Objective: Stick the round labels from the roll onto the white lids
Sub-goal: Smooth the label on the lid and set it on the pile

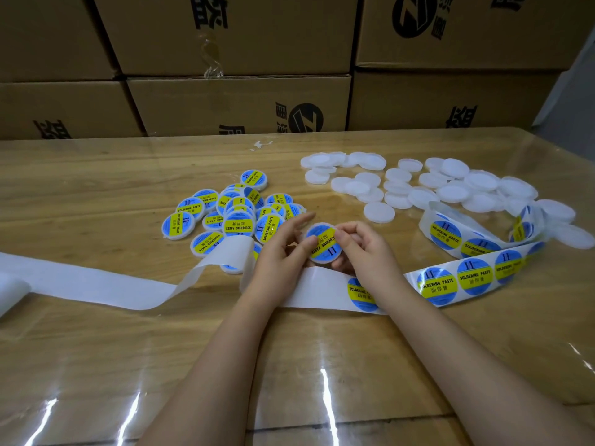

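Note:
A white lid with a round blue-and-yellow label (323,243) on it is held between both hands, just above the table. My left hand (283,249) pinches its left edge with thumb and fingers. My right hand (363,249) grips its right edge, fingers curled. Below my hands the label strip (457,281) runs off to the right, bearing several round labels. Its empty white backing (96,284) trails away to the left. Bare white lids (450,188) lie in a heap at the back right. Labelled lids (231,214) are piled to the left of my hands.
Stacked brown cardboard boxes (238,104) form a wall along the table's far edge. The wooden table (96,175) has a glossy clear cover. A small white scrap (262,144) lies near the far edge. The label strip loops up at the right (528,226) among the lids.

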